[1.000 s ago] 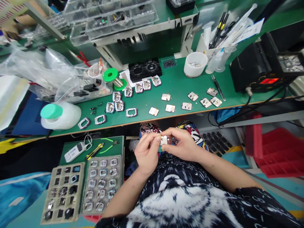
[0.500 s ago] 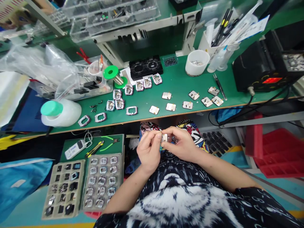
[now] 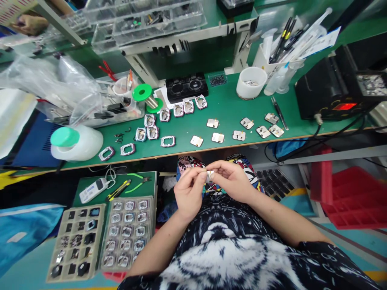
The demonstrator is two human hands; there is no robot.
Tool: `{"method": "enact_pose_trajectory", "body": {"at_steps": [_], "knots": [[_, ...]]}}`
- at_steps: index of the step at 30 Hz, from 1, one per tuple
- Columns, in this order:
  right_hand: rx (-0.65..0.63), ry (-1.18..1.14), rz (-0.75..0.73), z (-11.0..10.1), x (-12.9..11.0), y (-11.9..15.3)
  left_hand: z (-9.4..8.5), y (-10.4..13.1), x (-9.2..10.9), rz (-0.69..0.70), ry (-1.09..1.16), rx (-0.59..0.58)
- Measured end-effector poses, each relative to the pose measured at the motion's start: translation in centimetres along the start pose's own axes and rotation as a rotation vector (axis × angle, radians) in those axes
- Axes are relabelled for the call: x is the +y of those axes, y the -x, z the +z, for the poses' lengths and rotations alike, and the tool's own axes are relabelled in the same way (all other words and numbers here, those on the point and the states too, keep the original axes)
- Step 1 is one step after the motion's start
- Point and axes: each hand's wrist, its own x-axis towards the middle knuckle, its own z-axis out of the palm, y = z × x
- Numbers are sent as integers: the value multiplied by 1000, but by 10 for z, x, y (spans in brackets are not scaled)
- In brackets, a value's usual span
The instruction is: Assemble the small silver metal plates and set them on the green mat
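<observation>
Above my lap, my left hand and my right hand pinch a small white flat part between their fingertips. Fingers cover most of it, but it resembles the white plates on the bench. My right thumb lies across its near side. On the green bench beyond are several loose rectangular plates with a whitish face, among them a plate near the front edge. Further left stand several small watch-case frames, such as an open frame and fitted frames.
Tweezers lie beside a black soldering station. A white cup, solder spool and white bottle stand on the bench. Lower left are compartment trays, green-handled cutters and a yellow knife.
My right thumb has moved up over the white part, and less of the part shows now. Both hands stay together over my lap. The view has shifted slightly.
</observation>
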Motion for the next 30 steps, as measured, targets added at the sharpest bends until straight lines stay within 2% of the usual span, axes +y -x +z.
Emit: {"method": "enact_pose_trajectory", "body": {"at_steps": [5,11,14,19,23,30], "knots": [[65,112,-19,1,-2,0,-4,-1,2,-24,27,-84],[91,300,-52,-1,-8,0,-18,-5,-5,-11,76,-218],[48,294,-40,-2,-10,0,-24,-7,-7,54,16,-271],[13,255,-14,-4,-7,1,-32,-13,-2,148,-101,-292],[11,304,-40,-5,-3,1,-36,-17,6,163,-192,-360],[-48,367,-83,-7,2,1,-41,-23,7,336,-359,-437]]}}
